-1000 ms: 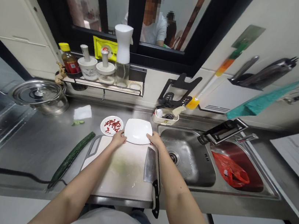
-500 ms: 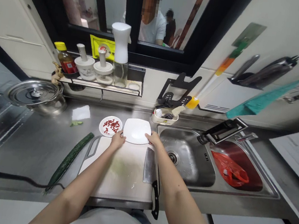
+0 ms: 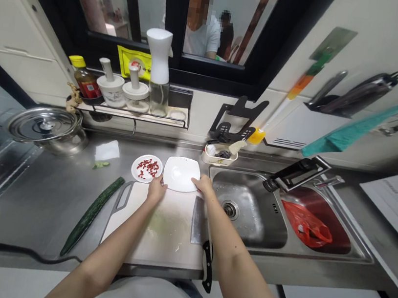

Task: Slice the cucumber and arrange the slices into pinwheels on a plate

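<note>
A white squarish plate (image 3: 181, 172) lies just beyond the far edge of the cutting board (image 3: 156, 241). My left hand (image 3: 157, 189) grips its near left corner, and my right hand (image 3: 203, 185) grips its right side with the thumb over the rim. Left of it, almost touching, is a round white plate (image 3: 135, 172) with chopped red pieces (image 3: 148, 167). A cleaver (image 3: 200, 223) rests along the board's right edge, its black handle toward me. On the counter to the left lies a whole cucumber (image 3: 91, 215).
The double sink (image 3: 255, 221) is to the right, with a red plastic bag (image 3: 306, 226) in its far basin. A lidded steel pot (image 3: 48, 130) stands at left. Seasoning jars (image 3: 112, 91) and a spray bottle (image 3: 161, 74) line the wall rack. A black cord (image 3: 14, 249) crosses the near left counter.
My right thumb has slid slightly farther left onto the white plate's rim. The plate and my left hand stay almost where they were.
</note>
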The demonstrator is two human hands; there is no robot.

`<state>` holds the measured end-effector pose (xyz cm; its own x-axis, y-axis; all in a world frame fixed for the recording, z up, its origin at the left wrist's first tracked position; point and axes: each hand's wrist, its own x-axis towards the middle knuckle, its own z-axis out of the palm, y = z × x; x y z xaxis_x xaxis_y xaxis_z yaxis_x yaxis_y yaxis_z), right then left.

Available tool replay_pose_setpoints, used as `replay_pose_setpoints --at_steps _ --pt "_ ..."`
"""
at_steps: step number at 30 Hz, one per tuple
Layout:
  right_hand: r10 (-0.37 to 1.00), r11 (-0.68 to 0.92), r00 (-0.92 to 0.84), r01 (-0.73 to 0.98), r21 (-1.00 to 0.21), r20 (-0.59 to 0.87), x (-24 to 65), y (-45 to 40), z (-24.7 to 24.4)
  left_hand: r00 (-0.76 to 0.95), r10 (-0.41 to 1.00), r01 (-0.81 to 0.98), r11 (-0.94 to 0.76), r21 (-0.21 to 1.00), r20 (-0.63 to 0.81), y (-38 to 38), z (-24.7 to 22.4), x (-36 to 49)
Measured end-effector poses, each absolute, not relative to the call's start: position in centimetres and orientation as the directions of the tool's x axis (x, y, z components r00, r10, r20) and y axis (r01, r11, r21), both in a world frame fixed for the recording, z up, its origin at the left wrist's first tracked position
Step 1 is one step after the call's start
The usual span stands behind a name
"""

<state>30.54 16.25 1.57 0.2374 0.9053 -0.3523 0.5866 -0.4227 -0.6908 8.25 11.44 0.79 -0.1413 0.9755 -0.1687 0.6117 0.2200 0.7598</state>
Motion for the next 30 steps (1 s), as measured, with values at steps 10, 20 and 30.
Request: replay_pose_setpoints --at_steps 10,20,30 --pt "0.852 -0.506 0.385 0.780 -0.368 -0.355 30.0 15.2 3.2 -0.166 0.978 0.610 0.201 0.766 -0.125 10.1 1.4 7.9" --pt "0.888 -0.452 0.377 0.819 -0.353 -0.262 29.2 11.3 4.5 -0.174 0.969 0.557 0.244 0.794 -0.176 7.1 2.8 7.1" --pt "0.976 -0.210 0.214 0.874 -0.439 -0.040 29.3 2.6 4.6 -0.170 0.975 0.570 0.214 0.793 -0.141 4.4 2.9 3.0"
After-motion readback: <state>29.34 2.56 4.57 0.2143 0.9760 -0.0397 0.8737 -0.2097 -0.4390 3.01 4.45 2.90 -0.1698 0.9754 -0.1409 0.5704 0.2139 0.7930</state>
